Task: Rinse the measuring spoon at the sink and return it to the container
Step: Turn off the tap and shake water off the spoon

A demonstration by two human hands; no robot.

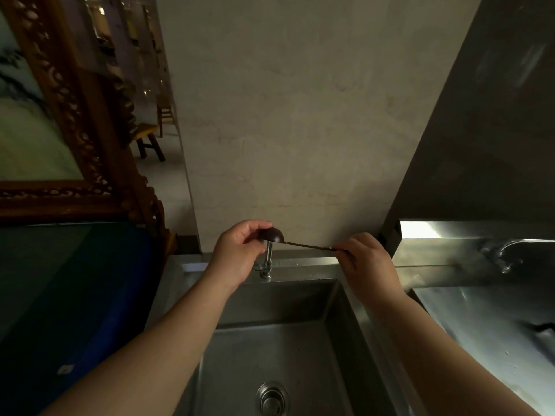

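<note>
The measuring spoon has a dark round bowl and a long thin handle, held level above the back of the steel sink. My left hand pinches the bowl, which faces down. My right hand grips the far end of the handle. Just below the bowl stands the tap, partly hidden by my left hand. No water stream is visible. The container is not in view.
A drain lies at the sink bottom. A second steel basin with its own tap is at the right. A blue bin stands at the left, below a carved wooden frame. A plain wall rises behind.
</note>
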